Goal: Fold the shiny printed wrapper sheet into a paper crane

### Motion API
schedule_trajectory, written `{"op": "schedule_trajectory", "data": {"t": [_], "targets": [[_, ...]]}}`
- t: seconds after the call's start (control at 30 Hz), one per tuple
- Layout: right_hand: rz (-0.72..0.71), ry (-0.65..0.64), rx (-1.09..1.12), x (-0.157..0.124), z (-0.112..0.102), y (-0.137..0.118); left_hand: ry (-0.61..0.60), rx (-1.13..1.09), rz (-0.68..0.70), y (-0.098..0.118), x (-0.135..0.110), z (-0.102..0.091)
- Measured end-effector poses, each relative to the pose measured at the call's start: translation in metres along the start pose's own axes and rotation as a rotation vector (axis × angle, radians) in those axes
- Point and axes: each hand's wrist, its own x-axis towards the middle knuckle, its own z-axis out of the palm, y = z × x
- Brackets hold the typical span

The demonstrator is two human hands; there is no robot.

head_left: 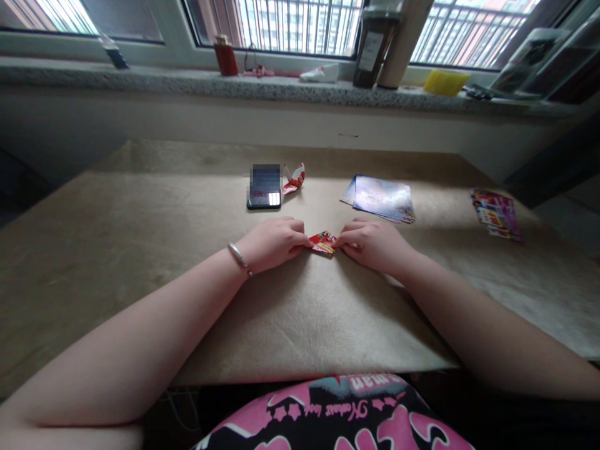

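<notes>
Across the broad table (300, 340), the left hand (281, 240) and the right hand (374, 244) are pinching opposite ends of a small red printed paper (323, 243), which is spanning the gap between them. Both hands are apparently steadying or shaping it, the next move likely calling for even fingertip pressure.

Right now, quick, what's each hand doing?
Left hand: closed, holding the left corner of the red paper between both hands.
Right hand: closed, holding its right corner.
</notes>
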Motion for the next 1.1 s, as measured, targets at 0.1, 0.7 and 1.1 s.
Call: {"op": "schedule_trajectory", "data": {"t": [0.1, 0.7, 1.1], "targets": [[-0.014, -0.016, -0.017, 0.0, -0.001, 0.001, -0.006, -0.012, 0.001, -0.001, 0.0, -0.001], [0.008, -0.012, -0.071, -0.004, -0.006, -0.006, -0.081, -0.063, -0.038, -0.012, -0.005, -0.003], [0.029, -0.012, -0.121, -0.004, -0.003, -0.013, -0.089, -0.157, -0.077, -0.013, -0.006, -0.006]]}}
